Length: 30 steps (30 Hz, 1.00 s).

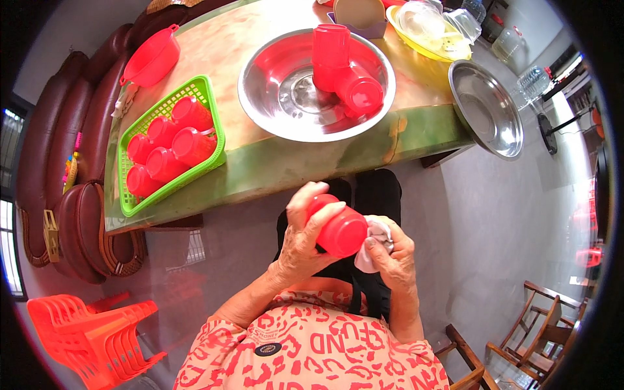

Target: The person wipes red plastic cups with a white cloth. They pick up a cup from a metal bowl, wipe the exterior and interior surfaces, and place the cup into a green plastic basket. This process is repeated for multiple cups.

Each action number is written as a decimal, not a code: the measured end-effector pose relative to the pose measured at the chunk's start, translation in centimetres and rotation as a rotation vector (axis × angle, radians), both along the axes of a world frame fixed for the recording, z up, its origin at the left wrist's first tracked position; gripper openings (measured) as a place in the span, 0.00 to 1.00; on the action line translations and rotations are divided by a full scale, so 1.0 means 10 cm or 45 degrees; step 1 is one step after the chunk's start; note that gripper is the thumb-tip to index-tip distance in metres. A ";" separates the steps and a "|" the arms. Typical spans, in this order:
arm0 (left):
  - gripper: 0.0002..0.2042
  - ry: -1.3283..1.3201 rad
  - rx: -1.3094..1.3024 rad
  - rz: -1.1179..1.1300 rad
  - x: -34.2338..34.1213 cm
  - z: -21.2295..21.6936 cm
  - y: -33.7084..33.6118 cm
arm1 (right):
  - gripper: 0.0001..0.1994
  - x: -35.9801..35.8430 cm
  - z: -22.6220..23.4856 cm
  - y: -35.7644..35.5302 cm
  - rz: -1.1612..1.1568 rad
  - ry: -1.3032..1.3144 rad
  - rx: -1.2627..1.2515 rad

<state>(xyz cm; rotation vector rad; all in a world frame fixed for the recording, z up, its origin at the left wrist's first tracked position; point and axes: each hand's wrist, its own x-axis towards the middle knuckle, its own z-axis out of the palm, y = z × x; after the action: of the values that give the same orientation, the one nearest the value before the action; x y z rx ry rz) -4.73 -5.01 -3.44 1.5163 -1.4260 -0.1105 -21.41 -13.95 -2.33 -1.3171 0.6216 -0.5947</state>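
Observation:
A red plastic cup (343, 233) is tilted in front of me above my lap, its base toward the lower right. My left hand (304, 229) wraps round its side. In my right hand (395, 259) is a crumpled white cloth (372, 244), pinched between thumb and fingers against the cup's base end. Several red cups (170, 144) lie in a green plastic basket (211, 107) on the table to the left. In the large steel basin (273, 120) at the table's front are more red cups (331, 49), one upright and one on its side.
A second steel basin (486, 107) overhangs the table's right end. Behind it stands a yellow basket (439, 49) with clear plastic containers. A red colander (153, 58) is at the table's far left. Stacked orange stools (91, 335) stand lower left, wooden chairs (543, 331) lower right.

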 end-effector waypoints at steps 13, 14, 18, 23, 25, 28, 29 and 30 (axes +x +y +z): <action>0.43 1.582 0.227 -0.687 -0.05 -0.12 0.11 | 0.14 0.37 0.16 -0.18 0.128 -0.377 -0.370; 0.43 1.671 0.241 -0.683 -0.05 -0.15 0.11 | 0.14 0.39 0.14 -0.18 0.124 -0.393 -0.251; 0.44 1.976 0.189 -0.627 -0.11 -0.19 0.09 | 0.17 0.42 0.07 -0.13 0.032 -0.280 -0.486; 0.43 2.073 0.146 -0.659 -0.16 -0.21 0.09 | 0.22 0.32 0.04 -0.05 0.003 -0.205 -0.622; 0.42 2.100 0.167 -0.659 -0.16 -0.21 0.10 | 0.23 0.30 0.06 -0.03 -0.013 -0.178 -0.813; 0.38 2.078 0.169 -0.639 -0.18 -0.20 0.09 | 0.25 0.26 0.08 0.01 -0.035 -0.138 -1.045; 0.38 2.092 0.176 -0.623 -0.18 -0.22 0.09 | 0.25 0.25 0.04 0.03 -0.045 -0.124 -1.100; 0.38 2.107 0.182 -0.607 -0.17 -0.24 0.09 | 0.25 0.23 0.02 0.06 -0.055 -0.111 -1.154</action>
<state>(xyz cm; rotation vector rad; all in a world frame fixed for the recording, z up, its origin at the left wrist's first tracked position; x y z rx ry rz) -6.47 -4.10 -5.82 0.6270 -0.3226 -1.3988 -19.06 -13.37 -2.11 -2.1039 0.2979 -1.0276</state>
